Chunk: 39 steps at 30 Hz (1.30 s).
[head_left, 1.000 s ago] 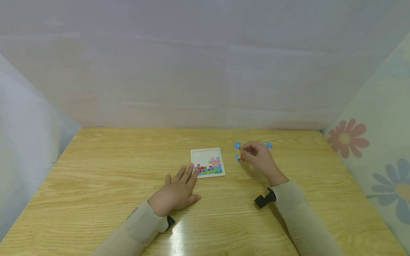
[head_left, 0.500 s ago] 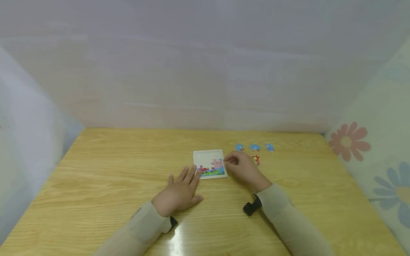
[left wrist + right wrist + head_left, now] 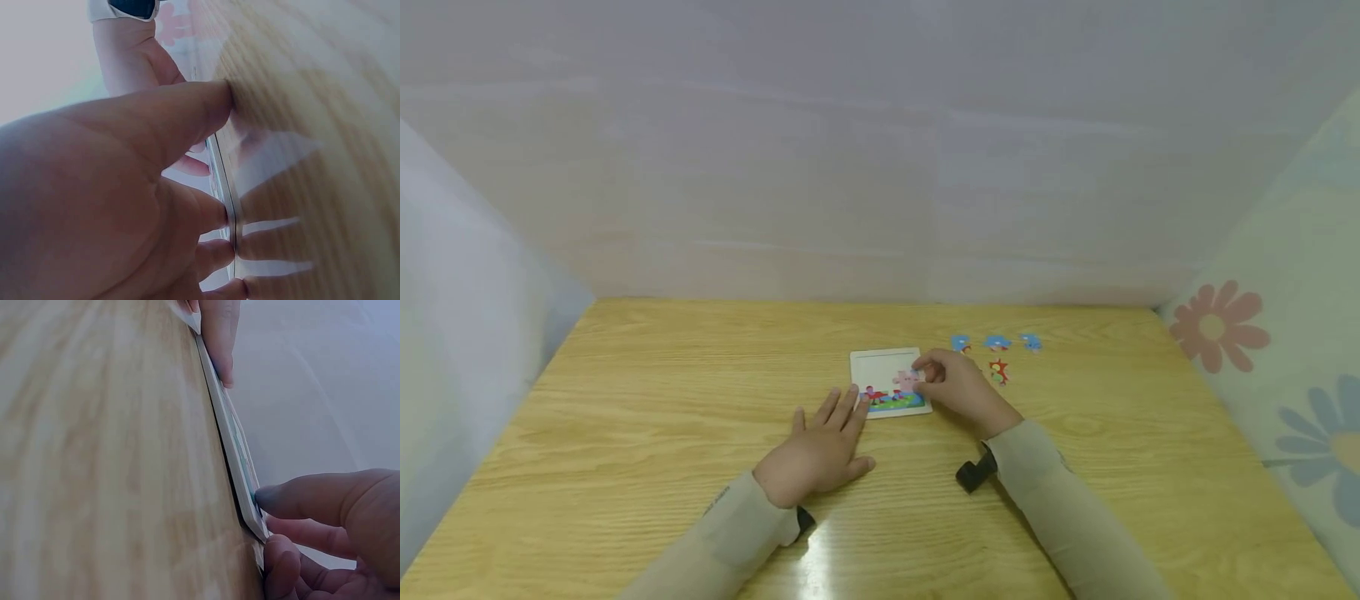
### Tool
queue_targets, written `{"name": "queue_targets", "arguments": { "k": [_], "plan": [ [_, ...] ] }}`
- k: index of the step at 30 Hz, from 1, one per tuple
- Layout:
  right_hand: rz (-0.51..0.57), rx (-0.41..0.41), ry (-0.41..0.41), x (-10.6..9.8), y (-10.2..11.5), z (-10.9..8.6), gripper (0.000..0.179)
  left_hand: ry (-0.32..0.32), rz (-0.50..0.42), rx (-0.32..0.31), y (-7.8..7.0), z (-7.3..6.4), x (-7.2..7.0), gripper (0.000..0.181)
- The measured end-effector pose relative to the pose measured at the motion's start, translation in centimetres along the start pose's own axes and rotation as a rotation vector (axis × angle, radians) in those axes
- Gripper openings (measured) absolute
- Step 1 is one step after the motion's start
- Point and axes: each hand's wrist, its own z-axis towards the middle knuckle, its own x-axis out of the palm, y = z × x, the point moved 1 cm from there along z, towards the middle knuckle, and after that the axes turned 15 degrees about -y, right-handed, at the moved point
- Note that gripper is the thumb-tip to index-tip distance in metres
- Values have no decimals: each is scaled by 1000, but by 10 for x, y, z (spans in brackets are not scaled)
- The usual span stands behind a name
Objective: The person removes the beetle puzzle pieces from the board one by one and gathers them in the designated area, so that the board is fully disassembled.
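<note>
A white-framed jigsaw puzzle tray point(image 3: 887, 353) lies on the wooden table, its lower part filled with a colourful picture and a pink pig-face piece point(image 3: 904, 381) at the right. Its upper part shows bare board. My left hand point(image 3: 816, 454) lies flat with fingers spread, fingertips on the tray's lower left corner. Over the tray's right side, my right hand point(image 3: 962, 390) pinches a puzzle piece between thumb and forefinger; the fingers hide most of it. In the right wrist view, the thumb point(image 3: 300, 499) reaches onto the tray's face while the curled fingers sit at its edge.
To the right of the tray lie loose puzzle pieces: a blue one point(image 3: 960, 342), another blue one point(image 3: 997, 342), a third point(image 3: 1031, 342) and a red-and-green one point(image 3: 997, 372). A pale wall cloth point(image 3: 880, 167) stands behind the table point(image 3: 662, 358).
My right hand has carried a puzzle piece left from among the loose pieces to the tray's right side. My left hand has stayed at the tray's corner.
</note>
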Motion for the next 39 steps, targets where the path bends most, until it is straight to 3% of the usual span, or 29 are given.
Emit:
{"name": "queue_targets", "arguments": {
  "k": [18,39],
  "plan": [
    [-14,7,15,3,1,2,26,-15,1,4,3,-1,0,85],
    [45,49,-3,2,1,-2,26,-10,2,4,2,2,0,85]
  ]
}}
